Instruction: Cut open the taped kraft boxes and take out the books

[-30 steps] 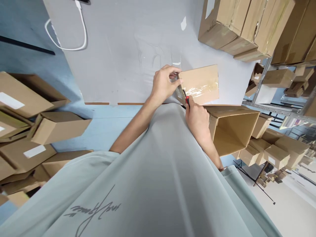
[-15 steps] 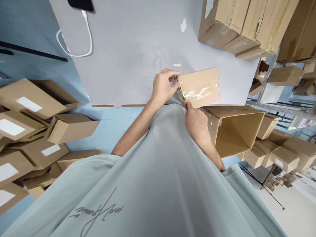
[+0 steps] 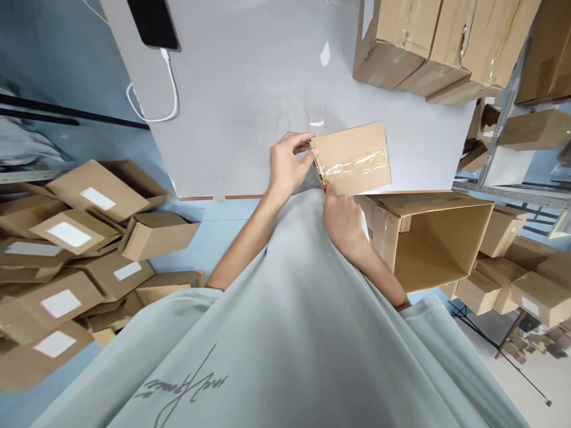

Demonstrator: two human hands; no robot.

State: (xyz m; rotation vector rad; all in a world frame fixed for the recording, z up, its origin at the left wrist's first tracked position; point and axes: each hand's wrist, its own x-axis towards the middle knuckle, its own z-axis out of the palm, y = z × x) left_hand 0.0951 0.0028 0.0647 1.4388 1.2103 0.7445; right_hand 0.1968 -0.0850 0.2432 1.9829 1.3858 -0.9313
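Note:
A small cardboard box (image 3: 357, 145), with shiny clear tape across its top, sits near the front edge of the table. My left hand (image 3: 288, 160) grips the box's left end, thumb at the upper edge and fingers at the far corner. Low on that same end, my right hand (image 3: 343, 217) is closed around a small red-tipped tool (image 3: 325, 187). Only the tool's red bit shows; the rest is hidden in the fist or against the box, so its kind cannot be made out.
Taped cartons (image 3: 410, 53) stand at the table's back right. A phone (image 3: 154, 24) with a white cable (image 3: 173, 89) lies back left. Below the table edge at right is a large open carton (image 3: 437, 244). Several boxes (image 3: 98, 190) are piled at left; shelving (image 3: 486, 148) stands right.
The view has shifted, so table and boxes sit differently in the picture. My right hand and the red-tipped tool have moved slightly toward the near corner of the box's left end.

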